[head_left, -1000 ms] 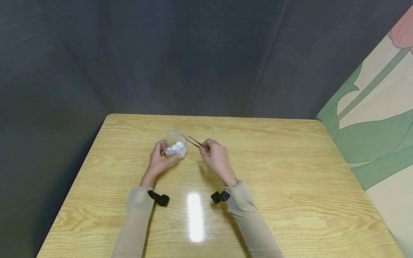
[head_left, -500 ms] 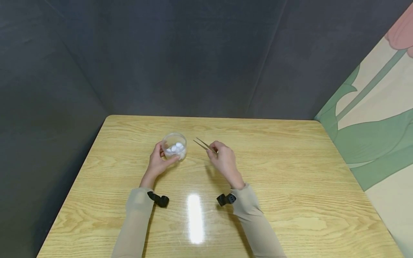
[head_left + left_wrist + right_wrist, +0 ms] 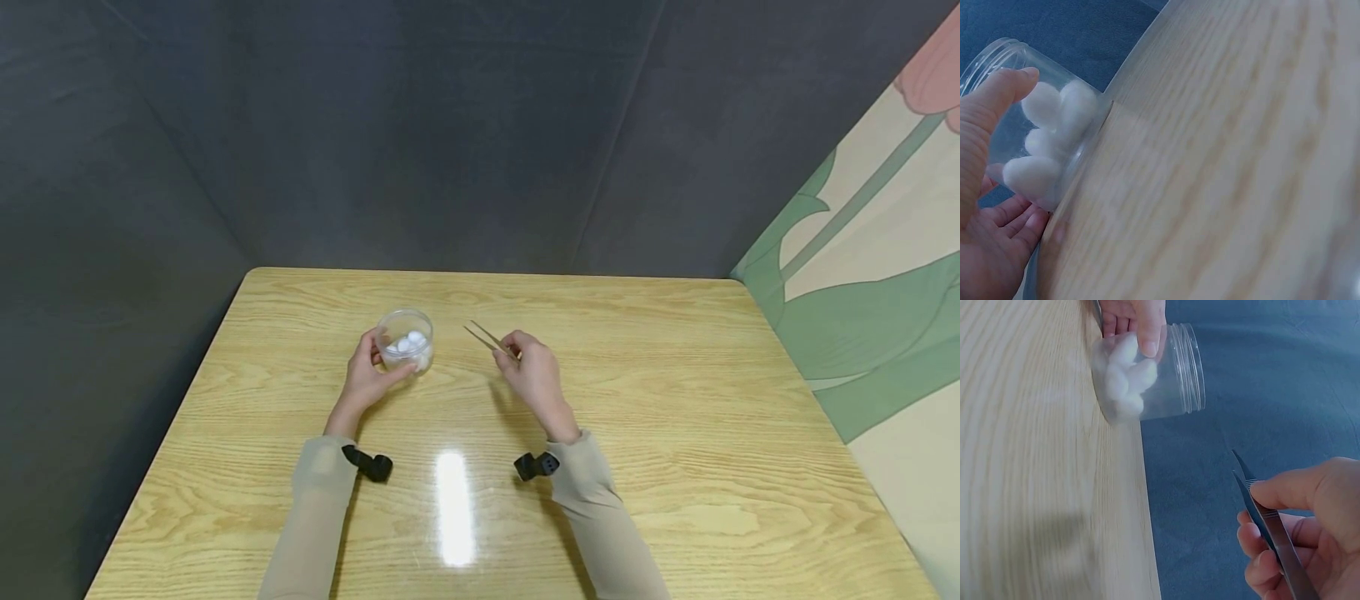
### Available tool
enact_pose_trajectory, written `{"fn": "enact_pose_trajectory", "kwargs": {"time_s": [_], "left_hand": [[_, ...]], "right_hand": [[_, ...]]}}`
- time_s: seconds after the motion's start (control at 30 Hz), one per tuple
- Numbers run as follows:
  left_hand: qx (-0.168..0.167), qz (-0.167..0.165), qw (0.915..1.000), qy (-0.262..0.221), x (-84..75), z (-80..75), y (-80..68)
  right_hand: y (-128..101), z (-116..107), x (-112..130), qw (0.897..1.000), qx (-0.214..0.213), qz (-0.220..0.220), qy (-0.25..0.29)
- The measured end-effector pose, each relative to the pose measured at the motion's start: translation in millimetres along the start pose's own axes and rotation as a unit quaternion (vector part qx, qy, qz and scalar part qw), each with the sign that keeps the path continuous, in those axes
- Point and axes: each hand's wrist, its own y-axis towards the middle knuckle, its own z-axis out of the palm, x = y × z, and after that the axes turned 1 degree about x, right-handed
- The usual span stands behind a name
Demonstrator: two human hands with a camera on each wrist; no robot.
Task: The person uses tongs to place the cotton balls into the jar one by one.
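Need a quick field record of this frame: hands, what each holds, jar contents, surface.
left hand: grips the jar, thumb and fingers around its wall
jar: clear plastic, no lid on, upright on the table
jar contents: white cotton balls, several
right hand: pinches the tweezers
tweezers: metal, tips empty, pointing toward the jar but apart from it, to its right
table: light wood grain, glare spot near the front edge

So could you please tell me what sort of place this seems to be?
Probably a staged recording booth, not a home: a bare light wooden table boxed in by dark grey fabric walls, with black wrist-mounted cameras on the person's beige sleeves.
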Motion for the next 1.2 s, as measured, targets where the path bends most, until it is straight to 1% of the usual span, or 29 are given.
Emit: {"fn": "enact_pose_trajectory", "kwargs": {"time_s": [0.17, 0.33, 0.57, 0.73, 0.87, 0.93, 1.13, 1.2], "left_hand": [[0.0, -0.003, 1.0, -0.005, -0.8, -0.2, 0.1], [-0.004, 0.006, 1.0, -0.001, 3.7, -0.1, 2.2], [-0.012, 0.003, 0.9999, -0.008, 37.0, 1.3, 16.0], [-0.016, 0.011, 0.9998, -0.004, 39.9, 2.2, 16.8], [-0.015, 0.009, 0.9998, -0.007, 39.4, 2.1, 16.4], [-0.012, 0.002, 0.9999, -0.008, 36.6, 1.7, 15.9], [-0.003, 0.001, 1.0, 0.003, 2.3, 0.2, 1.7], [-0.003, 0.006, 1.0, 0.002, -2.2, 0.1, -1.1]], "right_hand": [[-1.9, -2.3, -4.6, 1.0, 0.001, 0.012, -0.003], [-3.7, -4.3, -8.1, 1.0, -0.002, 0.012, -0.002], [-6.6, -6.3, -15.3, 1.0, -0.006, 0.02, 0.005], [-9.3, -8.4, -22.1, 1.0, -0.012, 0.019, 0.002], [-11.6, -11.1, -26.2, 1.0, -0.011, 0.027, 0.005], [-12.4, -12.1, -28.1, 0.999, -0.011, 0.03, 0.007], [-15.7, -12.6, -34.4, 0.999, -0.005, 0.045, 0.011], [-17.1, -12.3, -36.5, 0.999, -0.003, 0.05, 0.009]]}}
